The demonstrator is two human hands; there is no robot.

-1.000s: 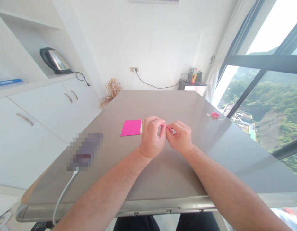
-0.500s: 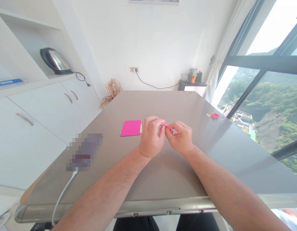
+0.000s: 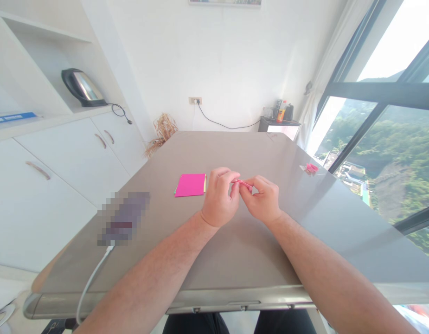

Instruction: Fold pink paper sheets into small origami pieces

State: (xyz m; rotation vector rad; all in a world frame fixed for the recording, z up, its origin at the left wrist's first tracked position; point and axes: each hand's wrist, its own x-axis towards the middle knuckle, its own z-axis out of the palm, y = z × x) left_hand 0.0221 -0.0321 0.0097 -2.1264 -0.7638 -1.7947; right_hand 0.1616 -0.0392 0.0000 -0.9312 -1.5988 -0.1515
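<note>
Between my two hands is a small folded piece of pink paper, seen edge-on above the table. My left hand pinches its left end between thumb and fingers. At its right end, my right hand pinches it the same way. Much of the paper is hidden by my fingers, so its full shape cannot be made out. Just left of my left hand lies a stack of square coloured paper, bright pink on top with green and yellow edges showing beneath.
The grey table spans the view. A blurred-out device with a white cable lies at the left. A crumpled pink item sits near the right edge. An electric kettle stands on the left shelf.
My view has shifted very slightly, moving everything a little to the right. Both hands keep their pinch on the pink paper, with barely any movement of the fingers.
</note>
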